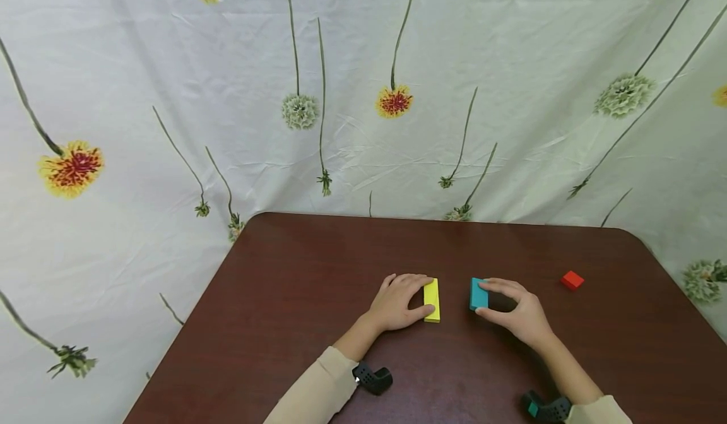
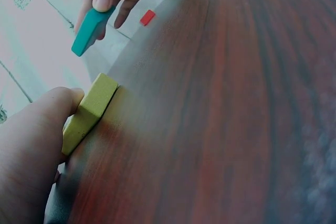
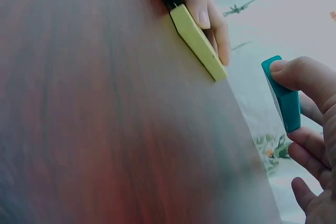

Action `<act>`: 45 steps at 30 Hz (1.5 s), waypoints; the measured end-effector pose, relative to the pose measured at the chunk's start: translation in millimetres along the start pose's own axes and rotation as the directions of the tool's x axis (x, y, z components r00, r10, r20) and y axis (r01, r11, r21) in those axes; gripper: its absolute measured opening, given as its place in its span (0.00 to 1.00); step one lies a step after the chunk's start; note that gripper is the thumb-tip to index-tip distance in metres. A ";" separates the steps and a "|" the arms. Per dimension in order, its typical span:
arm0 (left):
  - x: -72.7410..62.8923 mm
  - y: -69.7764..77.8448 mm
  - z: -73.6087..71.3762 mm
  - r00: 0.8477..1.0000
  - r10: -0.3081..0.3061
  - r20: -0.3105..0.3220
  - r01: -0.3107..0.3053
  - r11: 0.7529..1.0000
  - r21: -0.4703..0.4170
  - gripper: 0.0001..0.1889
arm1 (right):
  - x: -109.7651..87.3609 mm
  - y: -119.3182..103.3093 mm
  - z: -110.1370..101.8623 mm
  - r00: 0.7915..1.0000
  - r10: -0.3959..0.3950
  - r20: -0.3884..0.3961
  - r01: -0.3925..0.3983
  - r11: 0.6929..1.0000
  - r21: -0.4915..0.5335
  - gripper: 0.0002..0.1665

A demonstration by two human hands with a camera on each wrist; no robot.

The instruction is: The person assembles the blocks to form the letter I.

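A long yellow block (image 1: 432, 300) lies on the table, and my left hand (image 1: 399, 302) holds it with the thumb at its near end and fingers at the far end. To the right, my right hand (image 1: 519, 313) pinches a teal block (image 1: 478, 294) between thumb and fingers. Seen from the left wrist, the teal block (image 2: 90, 31) is raised above the tabletop, while the yellow block (image 2: 93, 109) rests on the wood. The right wrist view shows a gap between the teal block (image 3: 282, 95) and the yellow block (image 3: 199, 43).
A small red block (image 1: 572, 279) sits farther right on the dark brown table (image 1: 318, 247). Behind the table's far edge hangs a white cloth (image 1: 238, 64) printed with flowers. Each wrist wears a black strap (image 1: 373, 378).
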State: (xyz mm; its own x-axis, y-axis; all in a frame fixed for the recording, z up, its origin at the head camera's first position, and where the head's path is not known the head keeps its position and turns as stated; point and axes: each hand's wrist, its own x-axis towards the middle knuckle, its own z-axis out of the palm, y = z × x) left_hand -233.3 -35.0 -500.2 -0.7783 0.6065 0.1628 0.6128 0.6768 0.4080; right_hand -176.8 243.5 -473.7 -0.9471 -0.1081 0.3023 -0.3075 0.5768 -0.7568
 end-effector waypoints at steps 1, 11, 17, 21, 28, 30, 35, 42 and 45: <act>0.1 0.0 -0.1 1.000 0.000 -0.001 0.000 1.000 0.000 0.31 | -0.4 -1.7 0.6 1.000 -0.004 -0.001 0.004 1.000 -0.005 0.28; 0.9 -0.5 1.1 1.000 -0.004 -0.004 0.004 1.000 0.011 0.31 | -5.5 -11.7 9.1 0.998 -0.055 -0.009 0.055 0.998 0.002 0.27; 0.6 -0.1 1.7 1.000 -0.003 -0.005 0.003 1.000 0.009 0.31 | -8.3 -14.1 13.4 0.997 -0.081 0.008 0.081 0.997 0.004 0.27; 0.1 0.3 1.2 1.000 -0.002 -0.005 0.002 1.000 0.005 0.31 | -11.0 -19.8 16.1 0.995 -0.099 0.021 0.098 0.995 0.008 0.28; -0.2 0.2 1.4 1.000 -0.006 -0.001 0.006 1.000 0.005 0.31 | -16.6 -28.2 23.6 0.992 -0.115 0.051 0.114 0.993 0.027 0.28; -0.2 0.2 1.3 1.000 -0.006 0.000 0.006 1.000 0.005 0.31 | -18.2 -29.9 26.5 0.991 -0.122 0.056 0.121 0.992 0.025 0.28; -0.6 0.7 0.7 1.000 -0.006 0.003 0.006 1.000 0.003 0.31 | -22.7 -34.1 33.6 0.988 -0.134 0.074 0.131 0.990 0.043 0.28; -0.5 1.8 -0.1 1.000 -0.008 0.000 0.008 1.000 0.013 0.31 | -28.3 -35.3 42.2 0.980 -0.169 0.100 0.165 0.985 0.050 0.28; -0.5 2.0 -0.6 1.000 -0.012 0.002 0.012 1.000 0.011 0.31 | -30.6 -33.7 46.2 0.974 -0.203 0.103 0.199 0.979 0.047 0.28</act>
State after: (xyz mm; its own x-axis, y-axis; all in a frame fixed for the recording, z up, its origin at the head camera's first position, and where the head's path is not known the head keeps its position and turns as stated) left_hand -231.8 -34.2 -498.9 -0.7854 0.5989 0.1565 0.6048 0.6885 0.4002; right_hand -141.7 190.0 -484.2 -0.8691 -0.3062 0.3885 -0.4942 0.5046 -0.7079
